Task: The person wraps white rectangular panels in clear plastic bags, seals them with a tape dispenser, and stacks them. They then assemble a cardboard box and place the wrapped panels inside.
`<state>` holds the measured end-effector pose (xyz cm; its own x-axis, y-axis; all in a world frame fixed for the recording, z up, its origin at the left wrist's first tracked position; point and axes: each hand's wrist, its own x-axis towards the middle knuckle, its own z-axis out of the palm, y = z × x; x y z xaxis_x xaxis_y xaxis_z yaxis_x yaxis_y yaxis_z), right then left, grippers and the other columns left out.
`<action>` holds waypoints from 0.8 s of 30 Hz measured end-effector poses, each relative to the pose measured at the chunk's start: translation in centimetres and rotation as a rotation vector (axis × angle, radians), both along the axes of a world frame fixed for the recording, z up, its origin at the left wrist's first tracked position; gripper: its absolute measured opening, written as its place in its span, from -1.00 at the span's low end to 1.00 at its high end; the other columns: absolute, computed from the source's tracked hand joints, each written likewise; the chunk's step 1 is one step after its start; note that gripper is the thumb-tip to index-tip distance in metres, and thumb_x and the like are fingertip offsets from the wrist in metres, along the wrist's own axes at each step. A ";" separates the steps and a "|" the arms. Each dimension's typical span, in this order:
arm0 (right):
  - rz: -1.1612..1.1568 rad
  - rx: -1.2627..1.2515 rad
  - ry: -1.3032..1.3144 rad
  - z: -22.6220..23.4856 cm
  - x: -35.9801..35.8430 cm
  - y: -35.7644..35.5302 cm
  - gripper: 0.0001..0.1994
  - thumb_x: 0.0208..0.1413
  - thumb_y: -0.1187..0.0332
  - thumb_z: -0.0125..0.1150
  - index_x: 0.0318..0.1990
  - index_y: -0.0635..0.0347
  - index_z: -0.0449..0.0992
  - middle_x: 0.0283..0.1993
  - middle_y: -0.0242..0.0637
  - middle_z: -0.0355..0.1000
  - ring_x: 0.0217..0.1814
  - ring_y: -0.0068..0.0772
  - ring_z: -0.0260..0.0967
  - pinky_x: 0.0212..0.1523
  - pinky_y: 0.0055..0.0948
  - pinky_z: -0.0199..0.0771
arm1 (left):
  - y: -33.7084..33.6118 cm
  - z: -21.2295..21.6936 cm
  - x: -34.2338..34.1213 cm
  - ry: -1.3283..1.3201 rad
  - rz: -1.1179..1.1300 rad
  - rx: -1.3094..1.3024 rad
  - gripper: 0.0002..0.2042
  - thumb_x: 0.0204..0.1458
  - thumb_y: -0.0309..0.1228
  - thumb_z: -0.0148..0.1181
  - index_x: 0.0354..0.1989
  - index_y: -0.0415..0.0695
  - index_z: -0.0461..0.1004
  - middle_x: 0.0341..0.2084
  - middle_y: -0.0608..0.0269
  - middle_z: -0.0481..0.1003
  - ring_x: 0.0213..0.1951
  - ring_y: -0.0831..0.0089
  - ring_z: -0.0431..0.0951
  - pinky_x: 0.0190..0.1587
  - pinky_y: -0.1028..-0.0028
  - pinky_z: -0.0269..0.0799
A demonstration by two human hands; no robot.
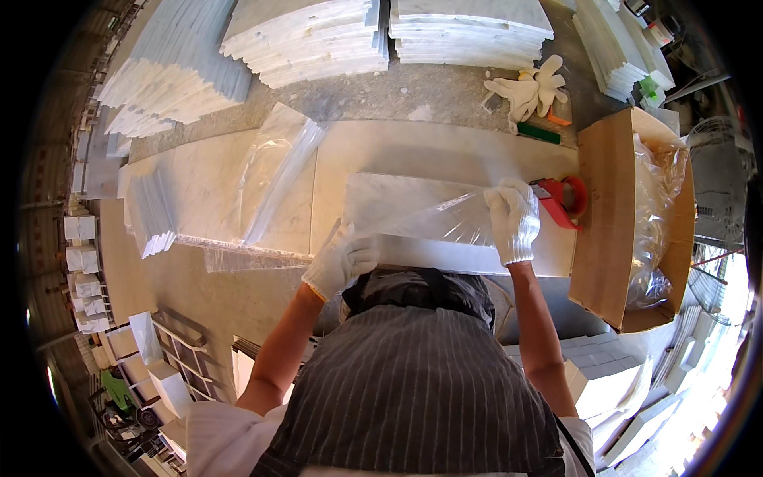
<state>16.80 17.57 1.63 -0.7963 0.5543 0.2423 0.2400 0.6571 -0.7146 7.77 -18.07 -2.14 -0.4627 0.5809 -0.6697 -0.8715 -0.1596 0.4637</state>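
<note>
A rectangular stack of pale marble tiles [413, 208] lies in front of me on the worktable, its near edge close to my apron. Clear plastic film [455, 208] runs taut and creased over it, from one hand to the other. My left hand [343, 261], in a white knit glove, is closed on the film at the tiles' near left corner. At their right end my right hand [513, 221], gloved alike, grips the film with bent fingers. A red tape dispenser [561, 202] rests just beyond the right hand.
An open cardboard box [598, 215] holding crumpled clear plastic stands on the right. Left of me are a film-wrapped tile stack [274, 171] and another stack [149, 208]. Tall slab stacks [469, 32] line the back. Spare white gloves [531, 89] lie near a green strip [539, 133].
</note>
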 end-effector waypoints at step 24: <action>0.428 0.355 -0.065 0.4 -0.1 -8.5 -0.62 0.19 0.19 0.18 0.16 -0.05 0.50 0.26 -0.22 0.38 0.36 -0.03 0.25 0.35 -0.10 0.20 | 10.4 4.5 -6.7 2.183 -0.583 -0.723 -0.63 0.10 -0.31 0.22 0.10 -0.04 0.51 0.11 0.15 0.47 0.19 0.10 0.41 0.29 0.14 0.25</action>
<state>16.74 9.09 2.00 -0.9520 0.0713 0.2976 -0.0650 0.9032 -0.4242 1.06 -7.68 2.38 -0.4363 0.8485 0.2994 0.8934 0.3690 0.2563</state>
